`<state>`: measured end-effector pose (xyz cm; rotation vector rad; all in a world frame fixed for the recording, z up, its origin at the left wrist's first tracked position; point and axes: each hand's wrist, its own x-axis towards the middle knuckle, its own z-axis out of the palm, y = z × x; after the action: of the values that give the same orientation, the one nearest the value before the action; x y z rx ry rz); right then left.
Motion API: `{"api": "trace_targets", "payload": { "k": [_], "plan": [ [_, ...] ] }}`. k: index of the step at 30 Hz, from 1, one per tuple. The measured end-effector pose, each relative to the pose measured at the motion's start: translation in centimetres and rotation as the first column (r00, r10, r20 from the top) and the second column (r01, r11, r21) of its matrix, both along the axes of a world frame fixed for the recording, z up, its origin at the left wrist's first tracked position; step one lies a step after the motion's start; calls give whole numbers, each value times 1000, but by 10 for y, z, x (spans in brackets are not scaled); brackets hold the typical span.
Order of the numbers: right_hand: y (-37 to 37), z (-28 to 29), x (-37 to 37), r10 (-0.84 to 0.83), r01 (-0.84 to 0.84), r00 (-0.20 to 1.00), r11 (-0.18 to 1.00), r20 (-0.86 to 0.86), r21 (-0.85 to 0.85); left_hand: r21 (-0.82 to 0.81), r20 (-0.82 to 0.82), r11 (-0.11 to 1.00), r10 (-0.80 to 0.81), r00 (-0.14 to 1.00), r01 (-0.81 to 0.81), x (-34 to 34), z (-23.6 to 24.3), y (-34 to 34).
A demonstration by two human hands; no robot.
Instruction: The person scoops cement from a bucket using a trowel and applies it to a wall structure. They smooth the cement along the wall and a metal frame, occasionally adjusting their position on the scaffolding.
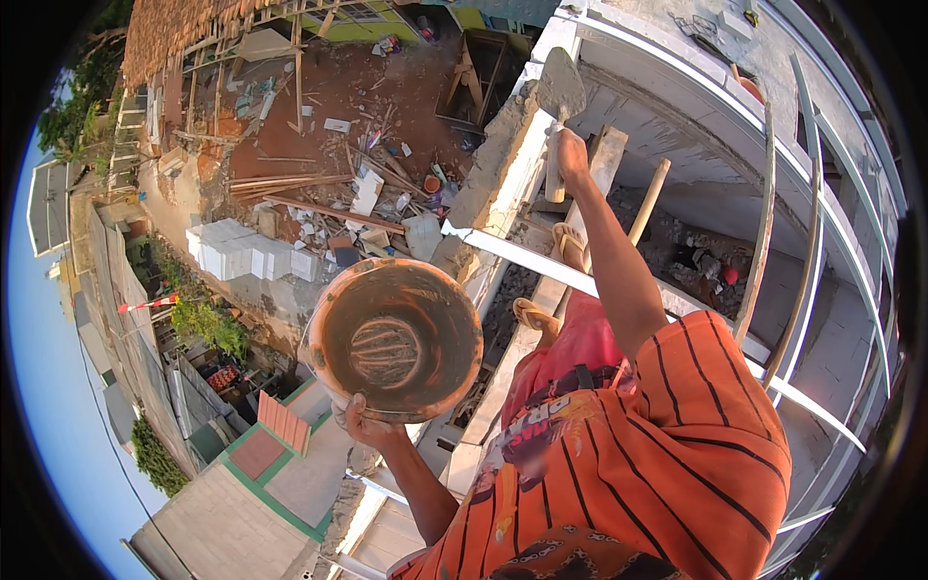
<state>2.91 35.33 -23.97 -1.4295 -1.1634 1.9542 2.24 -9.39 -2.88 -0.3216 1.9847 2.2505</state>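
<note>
My left hand (362,423) grips the near-left rim of an orange bucket (450,324), its fingers closed there. Grey mortar smears coat the bucket's inner wall, and ridged residue marks its bottom. Farther out to the right, my right hand (571,155) is wrapped round the handle of a trowel (562,85). The trowel's pointed blade is grey with mortar and points away from me, over the top of a block wall (507,159). Rough mortar lies along that wall's outer side. Between trowel and bucket there is a wide gap.
My sandalled feet (537,319) stand on wooden planks (553,292) high above the ground. A white metal bar (522,253) crosses just beyond them. More metal framing (817,208) rises at right. Far below lie timber scraps (338,203), rubble and stacked white blocks (253,253).
</note>
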Motion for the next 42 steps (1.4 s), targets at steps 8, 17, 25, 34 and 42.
{"api": "trace_targets", "payload": {
  "k": [8,17,25,34,42],
  "plan": [
    [7,-61,27,-183,-87,911,789,-368,-608,25,39,994,109,993,-110,-1,17,32],
    [-108,-15,1,-305,-121,877,606,-370,-786,90,64,994,49,997,-55,-9,26,31],
    [34,48,71,602,-736,634,663,485,139,70,23,994,85,996,-86,-14,21,36],
    [66,52,27,585,-998,5,-53,811,45,54,70,997,60,996,-64,-17,13,37],
    [132,17,9,490,-989,138,112,861,95,-28,53,999,27,998,-26,-13,31,77]
  ]
}}
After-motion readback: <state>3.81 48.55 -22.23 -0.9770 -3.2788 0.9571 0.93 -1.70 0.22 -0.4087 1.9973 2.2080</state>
